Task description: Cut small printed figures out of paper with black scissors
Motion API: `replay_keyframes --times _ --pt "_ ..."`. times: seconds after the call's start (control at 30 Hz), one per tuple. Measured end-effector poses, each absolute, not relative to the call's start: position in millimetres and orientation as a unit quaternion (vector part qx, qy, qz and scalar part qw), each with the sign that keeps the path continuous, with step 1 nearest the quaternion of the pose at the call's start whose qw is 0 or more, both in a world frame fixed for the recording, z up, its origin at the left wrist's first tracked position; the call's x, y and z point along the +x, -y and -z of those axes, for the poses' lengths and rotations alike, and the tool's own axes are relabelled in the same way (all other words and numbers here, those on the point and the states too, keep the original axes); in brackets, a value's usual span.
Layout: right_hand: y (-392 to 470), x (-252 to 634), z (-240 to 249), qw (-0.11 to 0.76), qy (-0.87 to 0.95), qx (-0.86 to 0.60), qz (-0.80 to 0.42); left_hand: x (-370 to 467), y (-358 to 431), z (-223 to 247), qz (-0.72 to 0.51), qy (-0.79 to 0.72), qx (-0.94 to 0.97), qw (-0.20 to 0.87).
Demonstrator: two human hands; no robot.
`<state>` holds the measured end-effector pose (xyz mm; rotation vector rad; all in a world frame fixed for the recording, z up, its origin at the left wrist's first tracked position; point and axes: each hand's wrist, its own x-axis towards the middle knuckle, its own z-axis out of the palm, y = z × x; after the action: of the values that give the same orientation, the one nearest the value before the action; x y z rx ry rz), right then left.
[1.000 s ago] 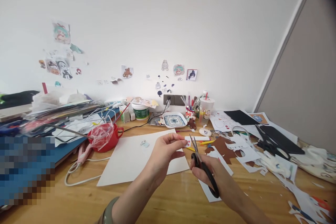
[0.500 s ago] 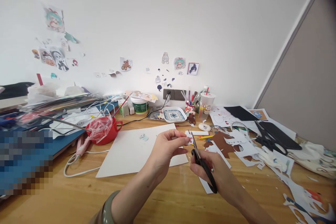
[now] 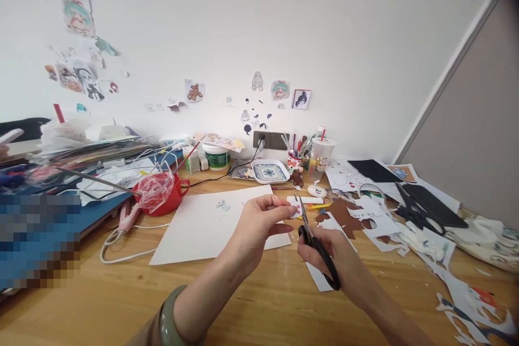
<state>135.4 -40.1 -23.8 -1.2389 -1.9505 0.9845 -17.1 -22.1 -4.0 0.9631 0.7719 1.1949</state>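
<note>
My left hand point(image 3: 263, 224) pinches a small piece of white paper point(image 3: 295, 206) with pink-red marks on it. Black-handled scissors point(image 3: 314, 246) are in my right hand point(image 3: 332, 254), fingers in the loops. The blades point up and away, slightly parted, right beside the paper piece; whether they touch it I cannot tell. Under and left of my left hand lies a large white sheet point(image 3: 190, 227), with a small pale-blue cutout point(image 3: 223, 205) on it. Beyond my right hand are brown paper scraps point(image 3: 343, 213) and a white strip point(image 3: 318, 278).
A red mug point(image 3: 162, 200) with plastic wrap and a pink corded tool point(image 3: 126, 213) stand left. A patterned square dish point(image 3: 270, 172), a green-labelled tub point(image 3: 216, 157) and a drink cup point(image 3: 320, 157) line the back. Paper offcuts point(image 3: 454, 286) and a second pair of scissors point(image 3: 417, 213) lie right.
The view has shifted slightly. My right hand and the scissors sit a little farther right in the picture. Both hands keep their hold, and the blades remain beside the small paper piece.
</note>
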Motion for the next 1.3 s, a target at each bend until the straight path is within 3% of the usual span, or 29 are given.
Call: replay_keyframes --times 1.3 --pt "39.9 137.7 26.0 0.312 0.733 -0.497 -0.344 -20.1 19.4 0.2 -0.527 -0.325 0.423 0.661"
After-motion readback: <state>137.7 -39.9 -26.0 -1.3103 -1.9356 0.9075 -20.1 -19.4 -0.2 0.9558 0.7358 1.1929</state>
